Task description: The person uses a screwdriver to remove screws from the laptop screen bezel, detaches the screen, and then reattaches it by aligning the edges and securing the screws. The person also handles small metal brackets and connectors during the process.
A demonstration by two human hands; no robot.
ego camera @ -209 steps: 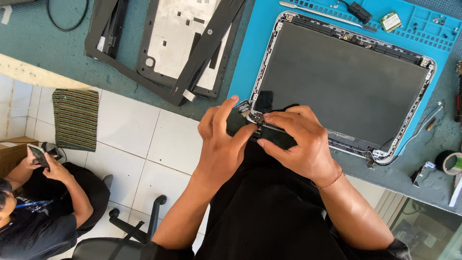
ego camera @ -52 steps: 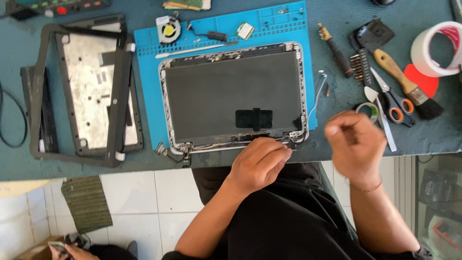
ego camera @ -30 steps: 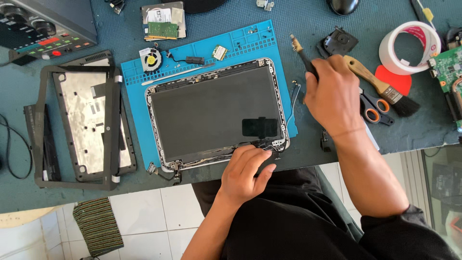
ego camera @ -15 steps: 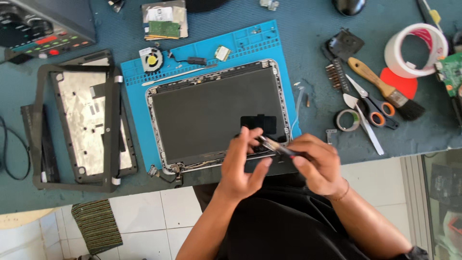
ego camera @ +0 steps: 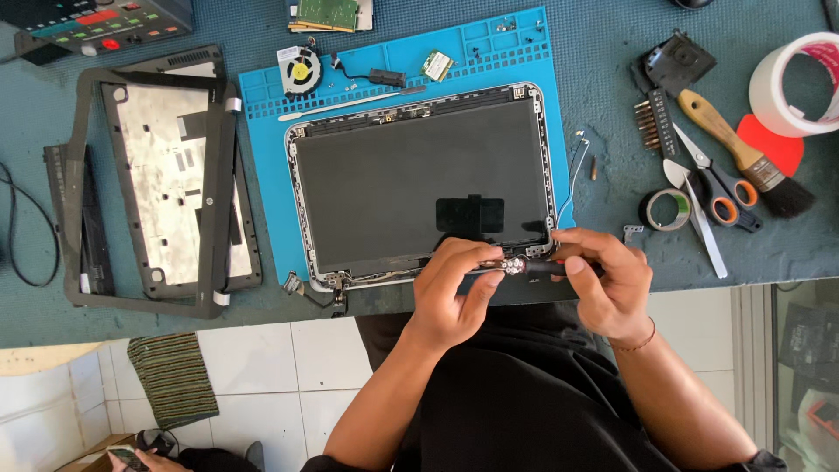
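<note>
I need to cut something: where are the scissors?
The scissors lie right of the blue mat, between the tape roll and the brush.

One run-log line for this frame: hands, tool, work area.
left hand: steadies screwdriver tip | right hand: grips screwdriver | site: lower edge of screen panel | base: blue mat

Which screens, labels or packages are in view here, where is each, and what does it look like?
Laptop screen: dark rectangle in a silver frame on the blue mat, the left hand and right hand at its near edge.
Black tape patch: on the screen's lower middle.
Phone: bottom left, in another person's hand.
No packages.
</note>
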